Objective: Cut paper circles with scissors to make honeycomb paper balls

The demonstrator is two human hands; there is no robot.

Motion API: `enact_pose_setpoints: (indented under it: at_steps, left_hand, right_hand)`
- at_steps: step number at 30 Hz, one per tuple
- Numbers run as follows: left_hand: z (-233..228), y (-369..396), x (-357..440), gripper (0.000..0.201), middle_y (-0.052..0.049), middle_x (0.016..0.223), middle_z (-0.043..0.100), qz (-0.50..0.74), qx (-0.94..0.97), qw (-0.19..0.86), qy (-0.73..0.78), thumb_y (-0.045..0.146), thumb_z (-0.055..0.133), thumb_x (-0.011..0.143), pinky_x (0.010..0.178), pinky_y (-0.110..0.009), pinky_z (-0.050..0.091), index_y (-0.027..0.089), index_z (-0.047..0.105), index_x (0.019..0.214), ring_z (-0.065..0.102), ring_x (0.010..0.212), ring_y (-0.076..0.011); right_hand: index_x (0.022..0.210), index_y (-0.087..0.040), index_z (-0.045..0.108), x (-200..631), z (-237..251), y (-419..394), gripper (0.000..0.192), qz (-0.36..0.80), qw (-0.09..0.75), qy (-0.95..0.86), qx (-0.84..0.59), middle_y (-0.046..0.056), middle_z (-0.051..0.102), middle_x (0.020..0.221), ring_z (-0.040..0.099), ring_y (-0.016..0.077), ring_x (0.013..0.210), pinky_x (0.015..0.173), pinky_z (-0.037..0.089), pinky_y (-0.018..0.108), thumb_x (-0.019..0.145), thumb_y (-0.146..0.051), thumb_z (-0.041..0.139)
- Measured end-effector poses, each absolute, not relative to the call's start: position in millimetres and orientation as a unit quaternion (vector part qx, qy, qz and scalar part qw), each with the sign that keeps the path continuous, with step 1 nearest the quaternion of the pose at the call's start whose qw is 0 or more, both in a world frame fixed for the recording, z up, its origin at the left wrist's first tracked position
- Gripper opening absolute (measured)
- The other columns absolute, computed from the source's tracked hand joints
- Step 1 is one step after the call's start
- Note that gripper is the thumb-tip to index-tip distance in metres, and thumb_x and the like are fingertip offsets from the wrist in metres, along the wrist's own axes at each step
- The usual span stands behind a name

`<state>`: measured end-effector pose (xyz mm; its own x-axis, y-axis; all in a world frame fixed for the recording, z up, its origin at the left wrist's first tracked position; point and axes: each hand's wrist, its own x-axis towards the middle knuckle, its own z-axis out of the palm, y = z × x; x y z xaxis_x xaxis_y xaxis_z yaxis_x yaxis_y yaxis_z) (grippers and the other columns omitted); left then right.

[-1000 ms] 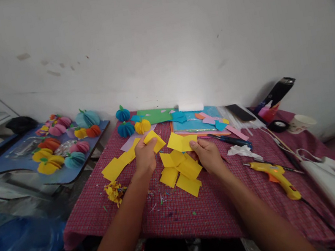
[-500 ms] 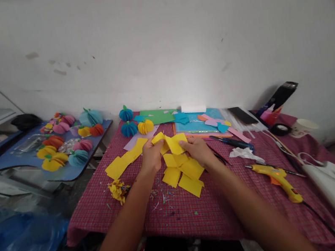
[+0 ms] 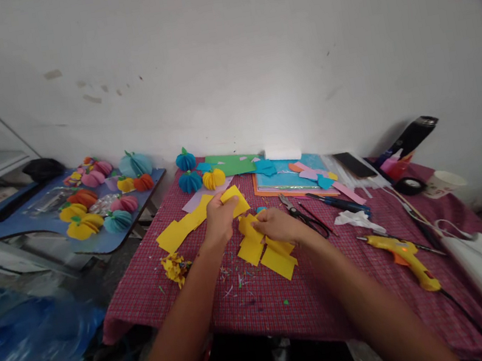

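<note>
My left hand (image 3: 220, 219) is closed, pinching a yellow paper piece (image 3: 237, 201) between thumb and fingers. Lower and to the right, my right hand (image 3: 277, 225) has its fingertips closed on another yellow paper square (image 3: 249, 227), at the top of a loose pile of yellow squares (image 3: 279, 262). More yellow paper strips (image 3: 176, 235) lie left of my left hand. A crumpled yellow paper bunch (image 3: 175, 269) rests near my left forearm. Scissors (image 3: 305, 217) lie just beyond my right hand.
Blue and yellow paper pumpkins (image 3: 213, 179) stand at the back left. Coloured sheets (image 3: 291, 178) are stacked by the wall. On the right are a yellow glue gun (image 3: 404, 255), a white tissue (image 3: 356, 220) and a black bottle (image 3: 415, 134). A blue side table (image 3: 49, 222) holds several paper pumpkins.
My right hand has come away from the paper by my left hand and down to the loose pile. The left hand keeps its yellow piece. The scissors have come into clearer view.
</note>
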<state>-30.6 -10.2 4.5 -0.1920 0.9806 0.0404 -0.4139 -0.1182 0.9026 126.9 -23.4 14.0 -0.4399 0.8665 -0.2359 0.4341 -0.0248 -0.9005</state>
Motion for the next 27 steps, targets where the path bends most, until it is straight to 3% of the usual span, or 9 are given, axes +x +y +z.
enact_pose_setpoints:
  at_steps: [4, 8, 10, 14, 19, 27]
  left_hand:
    - [1.2, -12.5, -26.7, 0.028, -0.001, 0.074, 0.063, 0.655, 0.360, 0.532, 0.397, 0.026, 0.071, 0.067, 0.057, -0.027, 0.050, 0.016, 0.063, 0.091, 0.057, 0.057, -0.0120]
    - [-5.7, -11.6, -23.2, 0.023, -0.001, 0.071, 0.062, 0.644, 0.381, 0.529, 0.400, 0.027, 0.071, 0.068, 0.057, -0.025, 0.048, 0.015, 0.063, 0.086, 0.057, 0.057, -0.0122]
    - [-7.2, -11.5, -22.9, 0.023, 0.000, 0.069, 0.062, 0.636, 0.384, 0.538, 0.398, 0.027, 0.072, 0.067, 0.057, -0.025, 0.048, 0.015, 0.064, 0.086, 0.058, 0.057, -0.0126]
    - [-6.0, -14.5, -23.4, 0.025, 0.000, 0.069, 0.062, 0.614, 0.397, 0.551, 0.402, 0.031, 0.073, 0.068, 0.055, -0.025, 0.046, 0.016, 0.063, 0.086, 0.057, 0.056, -0.0127]
    - [-1.9, -22.6, -19.1, 0.028, 0.000, 0.067, 0.062, 0.549, 0.407, 0.615, 0.395, 0.035, 0.077, 0.064, 0.052, -0.025, 0.044, 0.017, 0.063, 0.081, 0.057, 0.052, -0.0127]
    - [7.9, -31.4, -14.9, 0.032, -0.002, 0.071, 0.063, 0.511, 0.421, 0.660, 0.354, 0.041, 0.077, 0.068, 0.056, -0.026, 0.045, 0.016, 0.065, 0.084, 0.058, 0.057, -0.0132]
  right_hand:
    - [0.054, -0.019, 0.066, 132.2, 16.5, -29.8, 0.031, 0.490, 0.151, -0.725, -0.460, 0.001, 0.064, 0.050, 0.051, 0.0119, 0.040, 0.040, 0.031, 0.021, 0.079, -0.038, 0.063]
    - [0.056, -0.020, 0.065, 139.5, 25.2, -33.2, 0.026, 0.250, 0.233, -0.782, -0.522, 0.003, 0.063, 0.055, 0.050, 0.0135, 0.047, 0.046, 0.025, 0.025, 0.078, -0.035, 0.067]
    - [0.065, -0.021, 0.067, 144.0, 27.0, -35.6, 0.025, 0.198, 0.277, -0.780, -0.525, 0.004, 0.066, 0.064, 0.054, 0.0152, 0.054, 0.049, 0.027, 0.025, 0.083, -0.036, 0.061]
    - [0.075, -0.020, 0.064, 148.7, 18.3, -41.6, 0.027, 0.254, 0.381, -0.726, -0.513, 0.002, 0.066, 0.070, 0.057, 0.0163, 0.062, 0.055, 0.036, 0.025, 0.090, -0.037, 0.051]
    - [0.088, -0.019, 0.064, 145.1, 2.8, -45.0, 0.020, 0.301, 0.461, -0.680, -0.484, 0.005, 0.066, 0.084, 0.058, 0.0171, 0.071, 0.064, 0.044, 0.026, 0.085, -0.038, 0.059]
    - [0.066, -0.019, 0.055, 151.0, 8.9, -45.5, 0.030, 0.400, 0.455, -0.617, -0.503, -0.004, 0.050, 0.057, 0.043, 0.0114, 0.050, 0.046, 0.032, 0.022, 0.081, -0.044, 0.061]
